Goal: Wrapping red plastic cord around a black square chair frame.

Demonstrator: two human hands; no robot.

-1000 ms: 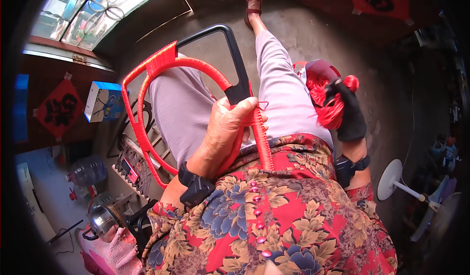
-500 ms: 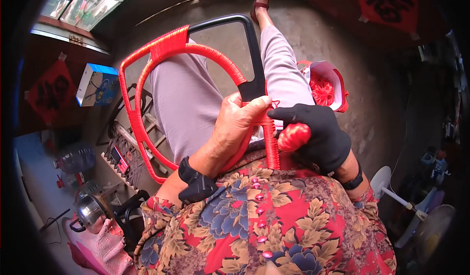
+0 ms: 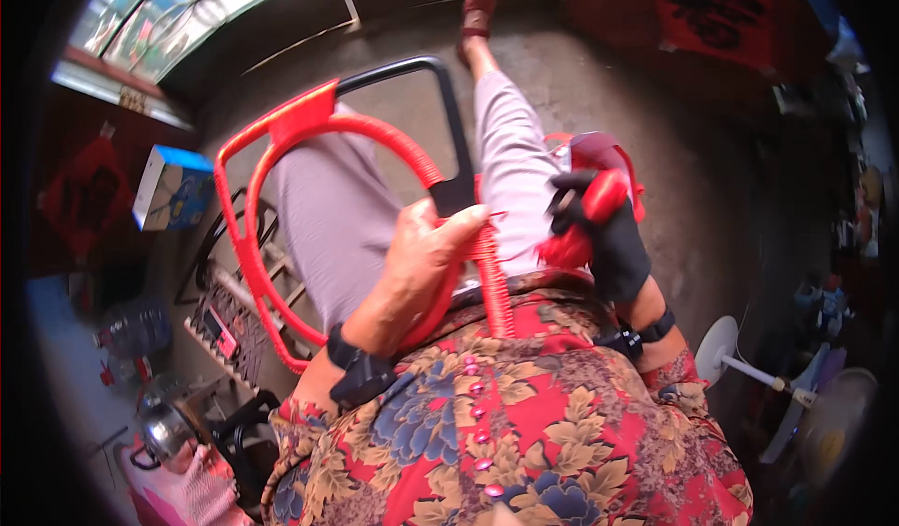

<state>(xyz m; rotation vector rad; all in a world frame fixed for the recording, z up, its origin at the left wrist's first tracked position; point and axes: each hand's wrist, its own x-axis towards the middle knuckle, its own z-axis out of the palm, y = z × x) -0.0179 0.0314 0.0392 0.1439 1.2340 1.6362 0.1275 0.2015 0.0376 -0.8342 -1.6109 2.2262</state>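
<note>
A black metal frame (image 3: 456, 118) with an inner ring, largely wound in red cord, lies across my lap, tilted to the left. My left hand (image 3: 409, 262), bare and with a black strap at the wrist, grips it where the ring meets a straight wrapped bar (image 3: 494, 287). Its thumb presses on the windings there. To the right, apart from the frame, my right hand (image 3: 618, 250) in a black glove is closed round a bundle of red cord (image 3: 607, 196). The bundle's lower end shows below the fingers. A short cord end stands up near my left thumb.
A red container (image 3: 599, 147) stands on the floor behind my right hand, partly hidden. On the left are a blue and white box (image 3: 173, 189), a low slatted chair (image 3: 229, 315) and a metal kettle (image 3: 169, 429). A white fan (image 3: 716, 350) stands at the right.
My right hand has moved away from the frame to the right, and the cord bundle has turned upright in it. My left hand keeps its hold. The whole view has shifted slightly.
</note>
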